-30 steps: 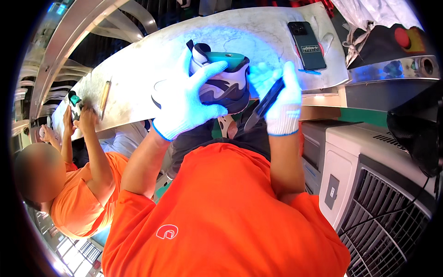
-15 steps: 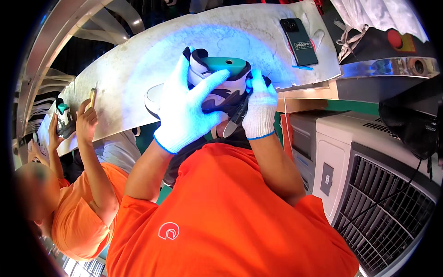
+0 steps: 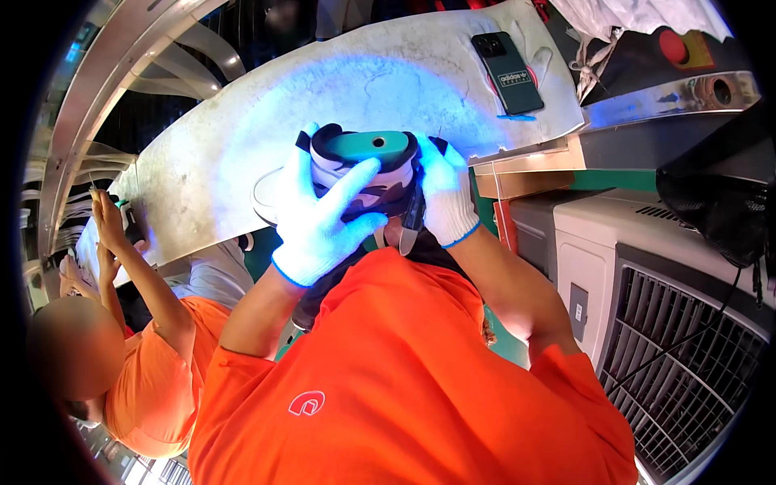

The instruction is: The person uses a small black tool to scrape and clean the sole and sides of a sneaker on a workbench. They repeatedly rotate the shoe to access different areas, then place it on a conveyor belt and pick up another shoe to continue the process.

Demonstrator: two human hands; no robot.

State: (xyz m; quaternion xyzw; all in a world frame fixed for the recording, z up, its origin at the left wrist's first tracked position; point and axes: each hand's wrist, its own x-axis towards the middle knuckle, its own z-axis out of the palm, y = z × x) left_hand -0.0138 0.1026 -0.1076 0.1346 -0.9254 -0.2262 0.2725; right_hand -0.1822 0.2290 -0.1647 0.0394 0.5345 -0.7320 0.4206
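Note:
A black, grey and white shoe [image 3: 353, 173] with a green last [image 3: 356, 146] in its opening is held over the near edge of the table. My gloved left hand [image 3: 323, 218] grips its left side, thumb and fingers spread round the upper. On the right side, my gloved right hand [image 3: 447, 194] is closed against the shoe, its fingertips partly hidden. A dark, narrow tool with a pale, flat tip [image 3: 409, 240] hangs down beside the right palm, seemingly held there too. A white sole edge [image 3: 263, 196] shows left of my left hand.
The worn pale table [image 3: 202, 170] is lit blue around the shoe. A dark phone [image 3: 509, 73] lies at the far right, by a red button [image 3: 672, 47]. A co-worker in orange [image 3: 162, 380] works at the left. A grey machine with a grille [image 3: 687, 347] stands right.
The shoe and both hands sit slightly lower and further left in view, and the shoe is turned a little. The co-worker's raised hand has moved left.

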